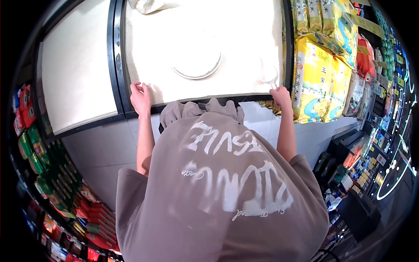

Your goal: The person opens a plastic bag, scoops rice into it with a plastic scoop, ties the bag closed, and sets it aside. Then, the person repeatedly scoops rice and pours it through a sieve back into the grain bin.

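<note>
A black-framed bin in front of me holds white grain that looks like rice. On the grain rests a round basin, its interior washed out by glare. My right hand, at the bin's near right corner, closes around the handle of a clear scoop. The scoop lies over the grain. At the near left corner, my left hand hovers by or rests on the frame, fingers loosely bent with a gap to the thumb. Nothing shows in it.
A second white-filled bin adjoins on the left. Yellow rice bags are stacked to the right. A pale cloth or sack lies at the far edge. Packaged goods line shelves at lower left. Grey floor tiles show below.
</note>
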`<action>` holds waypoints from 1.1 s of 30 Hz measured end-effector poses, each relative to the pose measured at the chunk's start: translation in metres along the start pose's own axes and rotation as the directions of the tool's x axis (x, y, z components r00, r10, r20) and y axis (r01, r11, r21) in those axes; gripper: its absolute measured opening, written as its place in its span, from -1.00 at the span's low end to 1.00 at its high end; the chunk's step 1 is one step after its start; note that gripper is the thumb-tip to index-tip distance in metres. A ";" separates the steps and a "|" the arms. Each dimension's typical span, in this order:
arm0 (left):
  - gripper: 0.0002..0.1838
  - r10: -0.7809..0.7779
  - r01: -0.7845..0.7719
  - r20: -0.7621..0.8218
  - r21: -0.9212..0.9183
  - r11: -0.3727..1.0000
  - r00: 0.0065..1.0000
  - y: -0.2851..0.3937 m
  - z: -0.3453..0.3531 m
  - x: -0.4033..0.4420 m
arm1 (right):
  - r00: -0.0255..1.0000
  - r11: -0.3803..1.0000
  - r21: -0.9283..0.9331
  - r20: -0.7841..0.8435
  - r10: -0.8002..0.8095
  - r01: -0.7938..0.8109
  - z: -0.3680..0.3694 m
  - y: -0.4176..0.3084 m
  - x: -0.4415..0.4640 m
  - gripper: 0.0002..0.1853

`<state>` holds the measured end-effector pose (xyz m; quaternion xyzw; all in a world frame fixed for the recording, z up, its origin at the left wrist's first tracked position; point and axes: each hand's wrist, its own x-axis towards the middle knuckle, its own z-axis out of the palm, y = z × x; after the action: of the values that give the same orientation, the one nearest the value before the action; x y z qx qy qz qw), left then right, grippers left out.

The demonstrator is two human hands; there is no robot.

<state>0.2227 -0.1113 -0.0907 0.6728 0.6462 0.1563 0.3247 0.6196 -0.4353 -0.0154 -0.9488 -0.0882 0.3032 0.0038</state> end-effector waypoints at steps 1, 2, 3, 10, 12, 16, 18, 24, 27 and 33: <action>-0.74 0.005 -0.005 0.001 -0.002 1.000 1.000 0.002 -0.001 -0.001 | 1.000 1.000 0.003 -0.003 0.002 -0.002 0.002 -0.005 0.005 -0.67; -0.74 0.012 -0.012 0.000 0.015 1.000 1.000 0.003 -0.002 -0.001 | 0.996 0.999 0.033 0.083 0.031 -0.033 0.007 -0.014 0.008 -0.66; -0.75 0.019 -0.019 -0.001 0.030 0.999 1.000 0.005 -0.002 -0.002 | 0.984 0.996 0.059 0.169 0.055 -0.066 0.011 -0.025 0.012 -0.63; -0.75 0.125 -0.125 0.016 0.022 0.992 0.992 -0.009 -0.001 -0.004 | 0.955 0.603 0.782 0.277 -0.111 -0.157 0.086 -0.080 0.067 -0.78; -0.75 0.120 -0.126 0.062 0.110 0.986 0.991 -0.007 -0.014 -0.015 | 0.950 0.571 0.805 0.284 -0.131 -0.162 0.089 -0.085 0.064 -0.78; -0.77 0.136 -0.161 0.113 0.253 0.954 0.984 -0.018 -0.013 -0.018 | 0.933 0.461 0.874 0.283 -0.224 -0.155 0.078 -0.074 0.046 -0.80; -0.76 0.130 -0.157 0.115 0.263 0.952 0.985 -0.010 -0.010 -0.016 | 0.928 0.460 0.882 0.254 -0.274 -0.105 0.061 -0.064 0.025 -0.80; -0.69 -0.023 -0.017 0.134 0.286 0.958 0.991 -0.008 -0.011 -0.013 | 0.918 0.521 0.854 0.210 -0.336 -0.005 0.013 -0.060 -0.028 -0.78; -0.67 -0.010 -0.034 0.157 0.274 0.961 0.988 -0.005 -0.013 -0.013 | 0.897 0.589 0.804 0.201 -0.395 0.079 0.008 -0.071 -0.043 -0.78; -0.58 0.020 -0.056 0.143 0.251 0.966 0.990 -0.008 -0.013 -0.013 | 0.854 0.655 0.750 0.279 -0.439 0.091 0.025 -0.098 -0.050 -0.67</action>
<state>0.2069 -0.1209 -0.0839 0.7304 0.6235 0.0312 0.2771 0.5493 -0.3479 -0.0010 -0.7538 -0.1038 0.5136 0.3966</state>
